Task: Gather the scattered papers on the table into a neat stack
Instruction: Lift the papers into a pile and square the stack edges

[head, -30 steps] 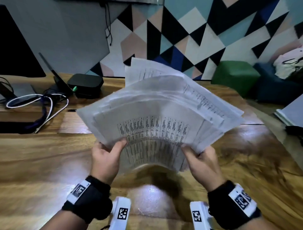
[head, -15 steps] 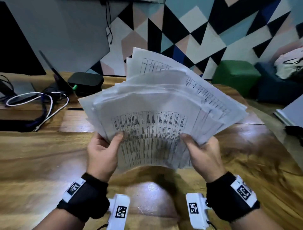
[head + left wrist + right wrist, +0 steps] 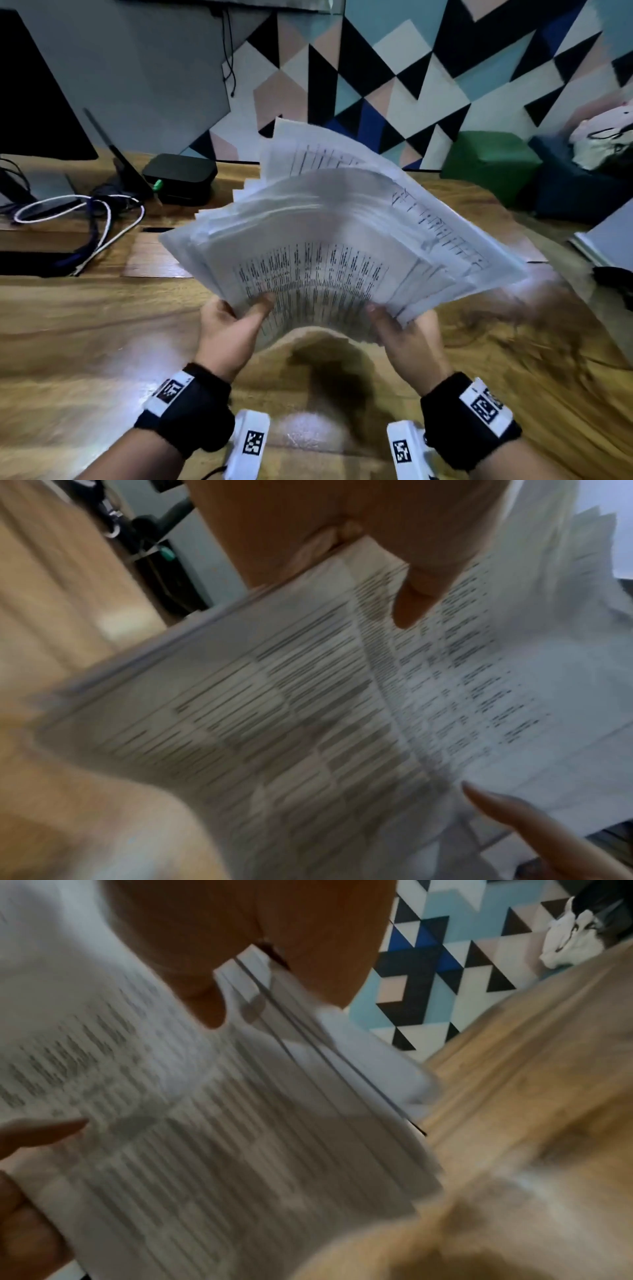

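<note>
Far to the left of the hands, a black box [image 3: 180,178] and looped cables [image 3: 85,222] are lying on the wooden table [image 3: 68,335]. The left hand [image 3: 227,337] is pinching the near left edge of the papers [image 3: 329,246], thumb on the printed top sheet and fingers hidden beneath. Between the hands, the sheaf is arching upward and fanning out away from the person (the sheets are not yet squared), held clear above the table, probably so that it can be tapped level. The right hand [image 3: 409,337] is gripping the near right edge in the same way, thumb on top. Holding both sides appears to be keeping the loose sheets from sliding apart. Beyond the right hand, a green cube seat [image 3: 489,161] is standing against the patterned wall.
</note>
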`<state>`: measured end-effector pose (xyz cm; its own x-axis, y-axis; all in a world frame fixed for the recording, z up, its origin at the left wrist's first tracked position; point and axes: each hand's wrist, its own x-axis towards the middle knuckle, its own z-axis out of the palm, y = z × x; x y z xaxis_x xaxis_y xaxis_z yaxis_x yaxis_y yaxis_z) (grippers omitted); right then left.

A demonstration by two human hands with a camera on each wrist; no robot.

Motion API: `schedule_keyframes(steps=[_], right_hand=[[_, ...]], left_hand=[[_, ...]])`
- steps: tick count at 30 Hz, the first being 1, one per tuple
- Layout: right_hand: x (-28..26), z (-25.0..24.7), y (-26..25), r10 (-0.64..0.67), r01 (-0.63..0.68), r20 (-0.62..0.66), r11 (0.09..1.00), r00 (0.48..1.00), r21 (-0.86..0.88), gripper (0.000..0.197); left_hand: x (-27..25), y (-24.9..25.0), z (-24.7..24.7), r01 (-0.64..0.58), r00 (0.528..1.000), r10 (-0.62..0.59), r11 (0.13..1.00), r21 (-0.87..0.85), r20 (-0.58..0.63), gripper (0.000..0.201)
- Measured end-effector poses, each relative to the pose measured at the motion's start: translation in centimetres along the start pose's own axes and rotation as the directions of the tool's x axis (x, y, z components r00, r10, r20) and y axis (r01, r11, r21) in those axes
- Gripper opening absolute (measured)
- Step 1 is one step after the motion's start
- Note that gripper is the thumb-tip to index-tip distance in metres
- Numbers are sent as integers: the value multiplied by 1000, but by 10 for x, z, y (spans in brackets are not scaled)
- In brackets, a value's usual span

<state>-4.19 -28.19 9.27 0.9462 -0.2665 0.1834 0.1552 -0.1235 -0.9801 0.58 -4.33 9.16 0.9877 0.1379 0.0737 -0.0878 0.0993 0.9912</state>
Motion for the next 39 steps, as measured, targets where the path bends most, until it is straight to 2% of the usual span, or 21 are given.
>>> schedule_keyframes(steps=[1, 4, 8, 12, 15, 18, 19, 21, 23, 25, 29, 31, 33, 34, 36, 39], right_hand=[[2, -4, -6, -1, 0, 11, 1000, 1000, 15, 5], [6, -3, -7, 23, -17, -60, 995, 998, 98, 16], [7, 18, 1, 80, -77, -156, 997, 984, 27, 22], [12, 20, -25, -25, 36, -157, 997, 987, 70, 40], [15, 3, -40, -104, 114, -99, 987, 990, 109, 34], [12, -3, -23, -77, 82, -63, 992, 995, 91, 27], [11, 0, -16, -39, 45, -75, 996, 996, 77, 26], [8, 12, -7, 1, 5, -99, 999, 995, 54, 25], [12, 24, -7, -1, 6, -149, 999, 989, 37, 27], [17, 27, -18, -37, 46, -175, 998, 984, 50, 23], [28, 8, -50, -140, 154, -165, 985, 976, 75, 37], [28, 0, -49, -149, 162, -125, 982, 981, 101, 29], [25, 1, -38, -117, 128, -109, 986, 987, 102, 23], [23, 7, -32, -93, 102, -117, 992, 989, 71, 28], [22, 20, -26, -61, 65, -133, 997, 989, 27, 23], [27, 26, -34, -80, 82, -152, 997, 985, 8, 40]], left_hand=[[0, 4, -2, -24, 1000, 25, 1000, -16, 14, 28], [0, -3, -9, -24, 997, 22, 999, -29, -71, 38], [-3, -12, 3, 1, 998, 2, 999, 52, -70, 25], [2, 3, 3, -49, 986, 38, 997, -66, -159, 24], [7, 15, -10, -115, 985, 104, 990, -77, -137, 33], [0, 1, -19, -72, 995, 67, 994, -79, -69, 40], [-4, -3, -17, -24, 998, 20, 998, -55, -66, 39], [-7, -10, -7, 41, 996, -41, 999, -5, -77, 22], [-3, -11, 3, 37, 995, -38, 999, -10, -97, 19], [1, -2, 10, 12, 992, -15, 1000, -28, -122, 29], [9, 25, 1, -102, 990, 95, 993, -57, -108, 33], [7, 24, -5, -135, 988, 131, 990, -50, -82, 43], [1, 16, -4, -117, 991, 115, 993, -26, -62, 51], [-3, 11, 0, -105, 993, 105, 995, 2, -48, 52], [-6, 6, 11, -98, 995, 100, 993, 59, -22, 45], [1, 9, 16, -111, 989, 114, 993, 37, -96, 39]])
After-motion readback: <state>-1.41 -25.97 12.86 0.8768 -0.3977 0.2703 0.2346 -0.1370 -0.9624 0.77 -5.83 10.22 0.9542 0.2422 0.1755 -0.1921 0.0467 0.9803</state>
